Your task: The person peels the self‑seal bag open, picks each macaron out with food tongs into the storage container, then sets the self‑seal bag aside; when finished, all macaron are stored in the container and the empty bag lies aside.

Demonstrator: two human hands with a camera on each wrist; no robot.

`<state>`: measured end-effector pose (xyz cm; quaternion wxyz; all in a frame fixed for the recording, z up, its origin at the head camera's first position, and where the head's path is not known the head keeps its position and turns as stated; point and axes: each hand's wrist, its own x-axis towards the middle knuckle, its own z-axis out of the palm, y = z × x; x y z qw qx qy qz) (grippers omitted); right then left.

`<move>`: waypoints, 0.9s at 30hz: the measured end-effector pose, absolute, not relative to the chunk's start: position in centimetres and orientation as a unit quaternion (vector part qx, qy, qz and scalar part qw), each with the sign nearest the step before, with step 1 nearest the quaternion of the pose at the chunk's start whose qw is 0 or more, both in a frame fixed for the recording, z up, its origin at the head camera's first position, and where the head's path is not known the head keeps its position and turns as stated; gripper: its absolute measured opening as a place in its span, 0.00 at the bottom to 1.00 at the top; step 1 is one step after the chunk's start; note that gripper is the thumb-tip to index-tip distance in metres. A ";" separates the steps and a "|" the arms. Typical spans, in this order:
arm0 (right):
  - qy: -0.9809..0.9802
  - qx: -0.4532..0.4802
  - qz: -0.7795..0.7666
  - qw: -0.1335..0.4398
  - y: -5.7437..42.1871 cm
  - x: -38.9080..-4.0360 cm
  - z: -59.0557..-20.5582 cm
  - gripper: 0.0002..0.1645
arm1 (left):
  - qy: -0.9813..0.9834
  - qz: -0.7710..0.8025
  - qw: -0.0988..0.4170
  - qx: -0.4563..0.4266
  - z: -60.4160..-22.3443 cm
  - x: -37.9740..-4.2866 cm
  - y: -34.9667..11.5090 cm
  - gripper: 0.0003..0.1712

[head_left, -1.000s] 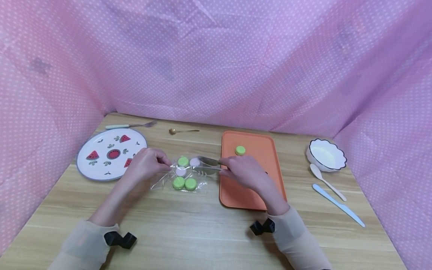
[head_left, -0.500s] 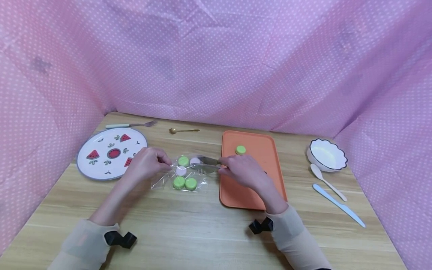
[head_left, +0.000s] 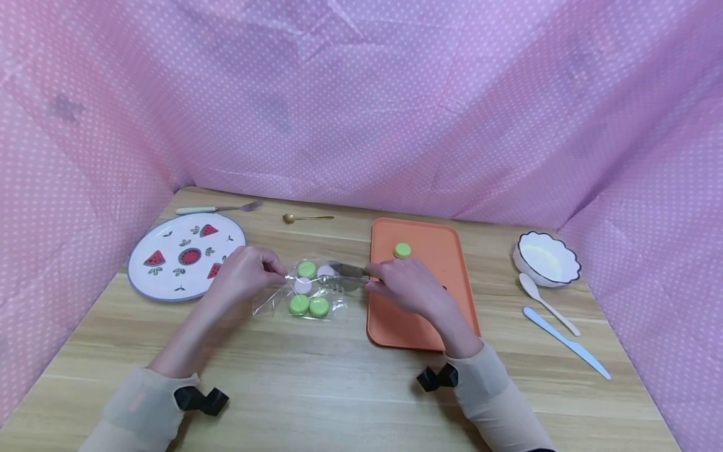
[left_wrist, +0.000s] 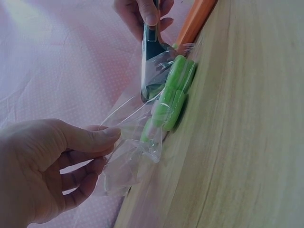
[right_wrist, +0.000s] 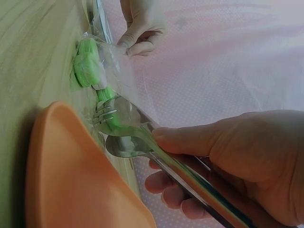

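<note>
Left hand: its thumb and forefinger pinch the upper edge of the clear bag [left_wrist: 126, 166], the left hand [head_left: 245, 276] meeting it at the plate side.
Right hand: thumb on one arm and fingers under the other, the right hand [head_left: 409, 290] grips the tongs [head_left: 349, 270] above the tray [head_left: 407, 333].
Tong ends: the fork end [right_wrist: 107, 112] and the spoon end [right_wrist: 126, 146] stand apart; we see nothing clamped between them.
Bag: it lies on the surface [head_left: 316, 376] between the plate [head_left: 164, 279] and the tray, with green and pale macarons in it.
Key relation: the pale macaron [head_left: 326, 272] at the tray end lies left of the right hand's fingers, straight along the tongs' line — their long axis runs across us, tips toward the bag.
Nearer hand: the left touches the film itself; the right reaches it only through the tongs.
Doubt: we cannot tell whether the tips sit inside the film or over it — we judge the rest hinges on that.
Tray: one lone green macaron [head_left: 402, 250] rests on it, beyond the right hand.
</note>
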<state>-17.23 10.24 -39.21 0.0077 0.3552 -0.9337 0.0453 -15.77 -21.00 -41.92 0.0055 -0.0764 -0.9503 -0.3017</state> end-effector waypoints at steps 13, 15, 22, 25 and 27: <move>-0.933 0.356 0.042 0.015 10.2 -17.2 -39.3 0.13 | -0.951 -0.300 0.011 -0.078 -42.0 -15.7 -21.0 0.06; -0.931 0.361 0.044 0.012 10.3 -17.1 -39.3 0.12 | -0.950 -0.303 0.011 -0.079 -42.1 -15.7 -21.0 0.06; -0.935 0.347 0.074 -0.012 12.4 -16.9 -38.3 0.03 | -0.948 -0.309 0.004 -0.076 -42.2 -15.8 -20.9 0.05; -0.940 0.330 0.089 -0.011 14.2 -17.0 -37.9 0.09 | -0.949 -0.306 0.002 -0.072 -42.1 -15.9 -20.9 0.06; -0.943 0.319 0.096 -0.003 15.6 -17.2 -37.7 0.12 | -0.950 -0.305 0.003 -0.072 -42.0 -15.8 -21.0 0.07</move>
